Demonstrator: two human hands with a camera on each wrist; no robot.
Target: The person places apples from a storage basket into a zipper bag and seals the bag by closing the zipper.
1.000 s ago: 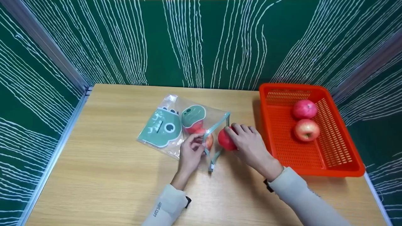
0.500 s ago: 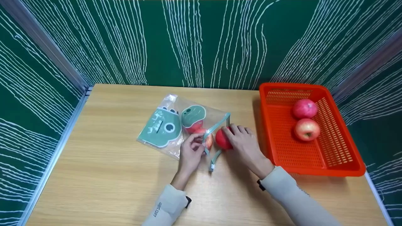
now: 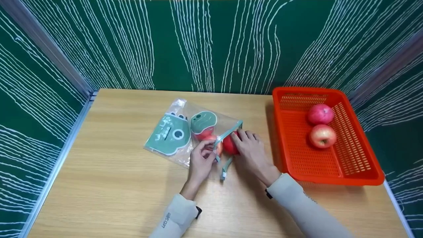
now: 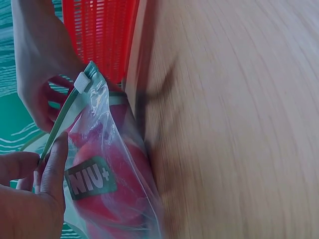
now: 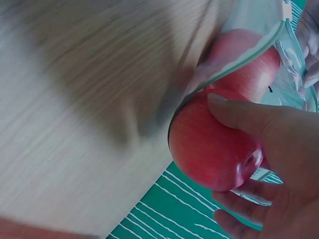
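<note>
A clear zip bag (image 3: 172, 135) with a green cartoon print lies on the table, its slider mouth spread open toward the right. Inside are apples, the nearest one (image 5: 244, 59) just behind the mouth. My left hand (image 3: 201, 160) pinches the near edge of that mouth between thumb and fingers; in the left wrist view the white slider (image 4: 81, 82) sits beyond the fingertips. With thumb and fingers around it, my right hand (image 3: 252, 152) holds a red apple (image 5: 214, 144) at the opening, partly inside the rim and against the apple behind. In the head view the hand covers part of it.
At the right of the wooden table (image 3: 115, 191) stands a red plastic basket (image 3: 310, 162). It holds a pinkish-red round fruit (image 3: 321, 114) and a paler apple (image 3: 323, 136). A green wall (image 3: 224, 46) with white wavy lines closes off the back.
My right hand has moved left with the red apple, bringing it from outside the bag's mouth into the opening. My left hand keeps its place on the edge.
</note>
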